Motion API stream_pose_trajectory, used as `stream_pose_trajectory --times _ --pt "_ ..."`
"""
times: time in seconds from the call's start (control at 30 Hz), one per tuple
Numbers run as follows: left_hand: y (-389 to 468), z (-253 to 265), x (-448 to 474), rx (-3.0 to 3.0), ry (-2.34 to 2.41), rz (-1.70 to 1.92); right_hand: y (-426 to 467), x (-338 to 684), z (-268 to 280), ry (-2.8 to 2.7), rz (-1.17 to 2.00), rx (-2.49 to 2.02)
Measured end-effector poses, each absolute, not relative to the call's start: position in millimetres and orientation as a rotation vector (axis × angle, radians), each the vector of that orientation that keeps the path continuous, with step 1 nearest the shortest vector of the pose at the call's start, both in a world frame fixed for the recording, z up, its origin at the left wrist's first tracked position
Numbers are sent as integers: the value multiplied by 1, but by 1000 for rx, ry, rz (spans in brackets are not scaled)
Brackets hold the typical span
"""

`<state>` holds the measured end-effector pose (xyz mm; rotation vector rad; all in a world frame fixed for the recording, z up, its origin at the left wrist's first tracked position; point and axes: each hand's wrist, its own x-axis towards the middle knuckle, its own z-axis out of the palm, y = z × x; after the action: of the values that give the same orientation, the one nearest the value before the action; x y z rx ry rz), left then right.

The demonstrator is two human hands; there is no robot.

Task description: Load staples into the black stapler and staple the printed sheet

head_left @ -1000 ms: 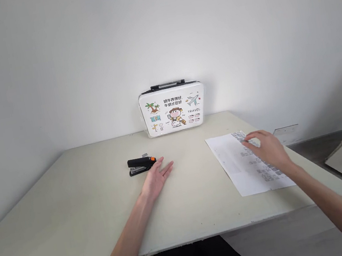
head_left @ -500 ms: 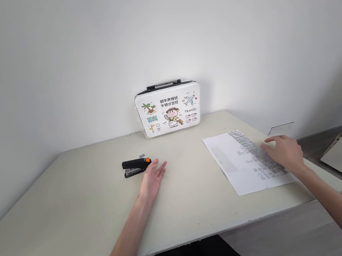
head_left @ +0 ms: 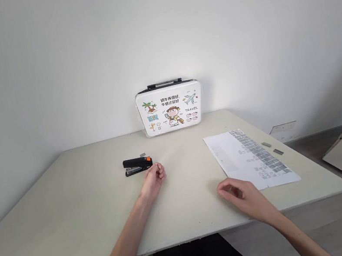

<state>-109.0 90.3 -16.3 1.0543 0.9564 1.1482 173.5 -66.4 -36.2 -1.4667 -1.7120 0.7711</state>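
Note:
My left hand rests on the table with its fingers curled in, beside the orange-ended tip of a black stapler. Nothing shows in its fingers. Lying on its side, the stapler has its jaw toward the left. A small grey strip of staples is just behind it. My right hand is over the table at the near left corner of a printed paper sheet, thumb and forefinger pinched together. Whatever is between those fingertips, if anything, is hidden.
Two more grey staple strips, a rear one and a nearer one, lie right of the sheet. A white case with cartoon travel prints and a black handle leans against the wall. The table's front edge runs close to my body.
My right hand has moved left and nearer from the sheet's right side, its fingers now pinched, uncovering two staple strips. My left hand's fingers have curled from spread to closed.

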Motion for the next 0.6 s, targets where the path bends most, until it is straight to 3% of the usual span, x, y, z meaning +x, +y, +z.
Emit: stream_pose_trajectory --times 0.37,0.6 --pt "101 -20 -136 1502 1767 1193 -69 173 -30 -1690 785 -1498" --pt "108 -26 -138 1761 1986 1072 -71 173 -28 -1684 772 -1513"
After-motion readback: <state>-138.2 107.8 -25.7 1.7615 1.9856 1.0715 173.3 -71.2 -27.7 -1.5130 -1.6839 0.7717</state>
